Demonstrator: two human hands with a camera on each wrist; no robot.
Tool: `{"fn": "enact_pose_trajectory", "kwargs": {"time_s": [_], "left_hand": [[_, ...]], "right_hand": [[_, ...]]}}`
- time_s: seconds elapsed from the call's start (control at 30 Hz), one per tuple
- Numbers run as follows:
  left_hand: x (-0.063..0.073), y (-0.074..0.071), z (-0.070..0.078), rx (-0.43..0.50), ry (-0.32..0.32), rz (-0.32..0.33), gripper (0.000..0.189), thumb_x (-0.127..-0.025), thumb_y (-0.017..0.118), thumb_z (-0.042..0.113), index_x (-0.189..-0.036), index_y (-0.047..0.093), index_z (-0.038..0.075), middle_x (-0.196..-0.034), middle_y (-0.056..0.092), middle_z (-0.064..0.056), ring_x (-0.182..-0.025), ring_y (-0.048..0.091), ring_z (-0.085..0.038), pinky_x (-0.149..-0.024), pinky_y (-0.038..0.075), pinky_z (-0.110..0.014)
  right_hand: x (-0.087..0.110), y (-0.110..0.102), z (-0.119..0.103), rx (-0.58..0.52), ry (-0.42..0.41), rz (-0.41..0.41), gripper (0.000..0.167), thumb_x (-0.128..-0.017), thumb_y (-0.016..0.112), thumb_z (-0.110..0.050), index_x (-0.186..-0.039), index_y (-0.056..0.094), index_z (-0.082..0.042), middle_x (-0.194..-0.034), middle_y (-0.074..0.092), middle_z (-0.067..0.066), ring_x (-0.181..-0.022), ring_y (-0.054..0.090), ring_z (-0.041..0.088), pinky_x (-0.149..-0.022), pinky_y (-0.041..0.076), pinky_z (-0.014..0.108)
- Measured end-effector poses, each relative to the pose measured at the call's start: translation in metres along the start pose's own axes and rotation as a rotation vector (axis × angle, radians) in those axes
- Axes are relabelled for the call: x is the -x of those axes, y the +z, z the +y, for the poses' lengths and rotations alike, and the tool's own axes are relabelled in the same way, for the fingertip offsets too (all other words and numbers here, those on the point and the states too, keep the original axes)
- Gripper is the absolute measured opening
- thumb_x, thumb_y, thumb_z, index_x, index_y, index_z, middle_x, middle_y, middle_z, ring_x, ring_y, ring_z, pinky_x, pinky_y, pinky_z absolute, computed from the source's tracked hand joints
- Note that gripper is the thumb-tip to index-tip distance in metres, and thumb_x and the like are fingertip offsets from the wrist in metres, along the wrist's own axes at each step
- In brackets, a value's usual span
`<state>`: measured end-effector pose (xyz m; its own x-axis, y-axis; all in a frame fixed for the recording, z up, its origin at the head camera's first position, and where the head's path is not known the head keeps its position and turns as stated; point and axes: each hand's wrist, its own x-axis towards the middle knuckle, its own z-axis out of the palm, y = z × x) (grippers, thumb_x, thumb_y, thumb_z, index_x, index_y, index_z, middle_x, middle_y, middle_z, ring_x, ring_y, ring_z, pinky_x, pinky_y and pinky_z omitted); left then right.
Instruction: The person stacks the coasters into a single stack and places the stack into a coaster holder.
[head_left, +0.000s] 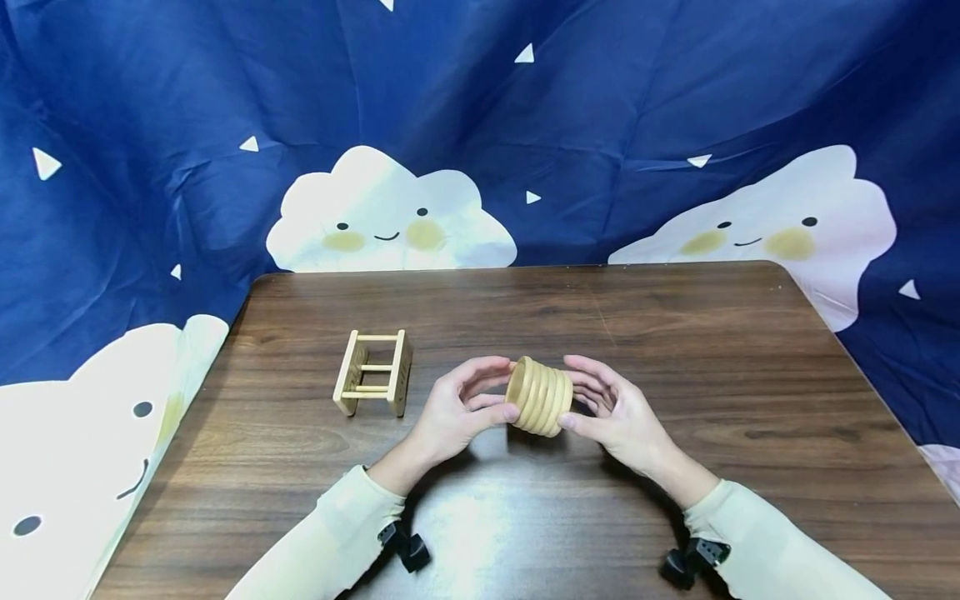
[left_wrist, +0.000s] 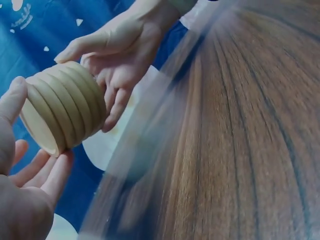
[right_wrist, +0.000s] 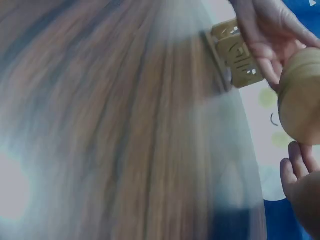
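Several round, pale wooden coasters are stacked face to face [head_left: 540, 396], turned on their side and lifted above the table. My left hand [head_left: 457, 408] holds the left end of this stack between thumb and fingers. At the other end, the thumb and fingers of my right hand [head_left: 622, 421] grip it too. A shallow rim shows on the end coaster in the left wrist view, where the ridged side of the stack [left_wrist: 65, 107] is plain. From the right wrist, the stack's flat round end [right_wrist: 302, 110] is partly cut off by the frame edge.
A small pale wooden rack [head_left: 405, 375] with crossbars stands on the brown wooden table [head_left: 712, 350], left of my hands. Cut-out marks show on the rack's side [right_wrist: 240, 57] in the right wrist view. A blue cloth [head_left: 570, 108] with white clouds hangs behind the table.
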<state>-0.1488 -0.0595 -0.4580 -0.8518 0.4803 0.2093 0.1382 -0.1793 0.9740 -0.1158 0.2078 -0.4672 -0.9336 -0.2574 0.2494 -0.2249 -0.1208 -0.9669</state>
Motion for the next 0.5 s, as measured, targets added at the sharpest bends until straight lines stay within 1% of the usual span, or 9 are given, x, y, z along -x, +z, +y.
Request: {"fn": "enact_pose_trajectory", "kwargs": {"time_s": [0.07,0.13,0.23,0.33,0.4,0.5], "left_hand": [[0.001,-0.001,-0.001,0.042,-0.01,0.014,0.077,-0.088,0.092,0.024,-0.145,0.054,-0.012,-0.149,0.058,-0.034,-0.131,0.069,-0.032,-0.1,0.061,-0.034],[0.001,-0.001,-0.001,0.067,-0.013,0.03,0.083,-0.086,0.094,0.03,-0.145,0.054,-0.013,-0.149,0.057,-0.035,-0.127,0.071,-0.021,-0.1,0.061,-0.032],[0.002,-0.001,-0.003,0.081,-0.003,0.053,0.09,-0.084,0.095,0.037,-0.143,0.053,-0.015,-0.15,0.056,-0.037,-0.123,0.07,-0.009,-0.099,0.061,-0.031],[0.003,-0.001,-0.003,0.08,0.02,0.075,0.096,-0.081,0.095,0.041,-0.143,0.051,-0.017,-0.149,0.055,-0.039,-0.122,0.071,-0.006,-0.099,0.061,-0.03],[0.004,-0.002,-0.002,0.081,0.032,0.088,0.1,-0.079,0.096,0.044,-0.144,0.05,-0.018,-0.148,0.055,-0.041,-0.121,0.071,-0.006,-0.098,0.061,-0.03],[0.004,-0.004,0.0,0.096,0.038,0.102,0.106,-0.076,0.096,0.047,-0.145,0.049,-0.019,-0.147,0.054,-0.043,-0.121,0.072,-0.006,-0.1,0.06,-0.029]], "right_hand": [[0.0,0.005,-0.002,-0.047,0.017,0.04,0.069,-0.09,0.077,0.015,-0.15,0.044,0.018,-0.13,0.074,-0.007,-0.122,0.069,0.003,-0.106,0.052,0.018],[0.0,0.011,-0.003,-0.099,0.031,0.078,0.065,-0.091,0.075,0.015,-0.15,0.048,0.016,-0.13,0.075,-0.006,-0.122,0.069,0.005,-0.106,0.053,0.019],[0.0,0.02,-0.004,-0.176,0.04,0.133,0.057,-0.093,0.072,0.016,-0.147,0.058,0.004,-0.13,0.075,-0.005,-0.122,0.071,0.006,-0.106,0.054,0.02],[0.0,0.026,-0.003,-0.204,0.035,0.162,0.052,-0.096,0.069,0.016,-0.142,0.064,-0.009,-0.132,0.076,-0.005,-0.123,0.071,0.007,-0.105,0.055,0.021],[0.0,0.029,-0.003,-0.198,0.03,0.167,0.051,-0.098,0.068,0.015,-0.143,0.065,-0.008,-0.133,0.076,-0.005,-0.125,0.071,0.007,-0.104,0.056,0.021],[-0.001,0.033,-0.004,-0.175,0.025,0.167,0.05,-0.098,0.067,0.014,-0.147,0.06,0.005,-0.134,0.076,-0.006,-0.127,0.07,0.007,-0.103,0.056,0.022]]}}
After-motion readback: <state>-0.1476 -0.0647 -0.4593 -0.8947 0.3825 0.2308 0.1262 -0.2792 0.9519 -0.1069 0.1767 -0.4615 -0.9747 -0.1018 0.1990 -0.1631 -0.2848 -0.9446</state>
